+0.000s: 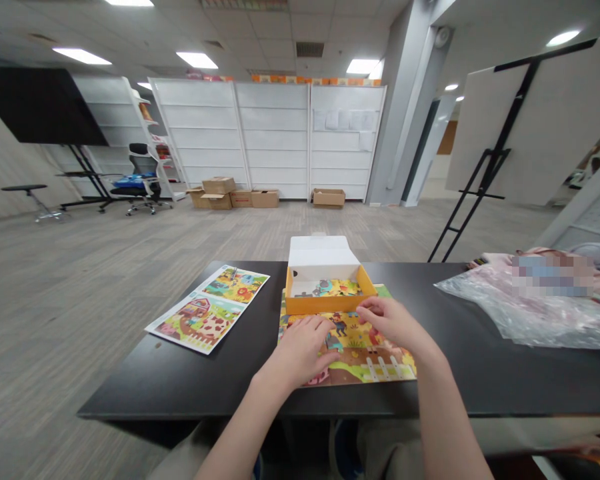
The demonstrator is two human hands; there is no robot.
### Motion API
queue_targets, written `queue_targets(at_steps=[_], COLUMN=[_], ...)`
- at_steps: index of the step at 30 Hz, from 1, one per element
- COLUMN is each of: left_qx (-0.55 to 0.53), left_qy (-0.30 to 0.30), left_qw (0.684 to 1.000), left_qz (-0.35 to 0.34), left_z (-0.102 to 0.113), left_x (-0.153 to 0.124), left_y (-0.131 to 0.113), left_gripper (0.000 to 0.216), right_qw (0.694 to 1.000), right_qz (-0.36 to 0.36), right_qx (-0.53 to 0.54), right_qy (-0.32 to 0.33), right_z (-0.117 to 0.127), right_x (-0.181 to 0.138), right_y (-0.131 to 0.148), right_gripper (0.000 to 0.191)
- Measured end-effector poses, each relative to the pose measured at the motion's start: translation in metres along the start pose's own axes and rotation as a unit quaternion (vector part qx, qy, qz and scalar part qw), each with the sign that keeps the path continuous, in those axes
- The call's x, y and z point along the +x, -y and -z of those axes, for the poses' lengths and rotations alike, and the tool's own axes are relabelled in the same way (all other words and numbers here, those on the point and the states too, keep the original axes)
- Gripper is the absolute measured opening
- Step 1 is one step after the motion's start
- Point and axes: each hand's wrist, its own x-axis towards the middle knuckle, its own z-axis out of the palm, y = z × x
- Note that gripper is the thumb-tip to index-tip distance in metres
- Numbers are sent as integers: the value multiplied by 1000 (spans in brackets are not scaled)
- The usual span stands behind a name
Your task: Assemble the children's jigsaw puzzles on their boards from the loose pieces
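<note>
A colourful farm-scene jigsaw puzzle (353, 357) lies on the black table in front of me. On its far part stands a yellow box (325, 305) with its white lid (323, 251) tipped back; loose puzzle pieces (340, 287) show inside. My left hand (305, 347) rests over the puzzle's left side, fingers stretched out and thumb apart, holding nothing. At the box's front right corner, my right hand (387, 321) has its fingers curled together close to the yellow wall. Whatever they may pinch is hidden.
A picture sheet (210, 310) with two printed scenes lies on the table's left. Clear plastic bags (525, 313) with pink cloth cover the right side. Beyond the black table (190, 393) are cardboard boxes (265, 198), an office chair (141, 177) and a whiteboard stand (485, 173).
</note>
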Motion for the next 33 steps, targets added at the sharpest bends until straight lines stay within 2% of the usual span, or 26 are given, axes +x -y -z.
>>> queue_targets(at_steps=[4,12,17,24,29,33], left_qx=[28,91,58,17,-17,-13], left_qy=[25,28,8,28,4,-17], left_qw=[999,995,998,999,1000,1000], left_qz=[1,-1,23,20,9,4], left_z=[-2,-5,-8,0,4,4], left_x=[10,10,7,1,-4,-6], left_y=[-6,-17,-13,-12,-8,-3], left_gripper=[38,33,35,30,27,26], right_qw=[997,997,996,985,985,989], right_qz=[-21,3,2,40,82,67], right_qx=[-69,-42,-13,61,69,74], right_qy=[23,70,85,156,138,112], right_z=[-4,-17,-20,-20,-14,-7], right_x=[1,5,3,-3,-5,-9], right_y=[-10,-10,-6,6,14,17], right_gripper=[26,26,20,23,29,34])
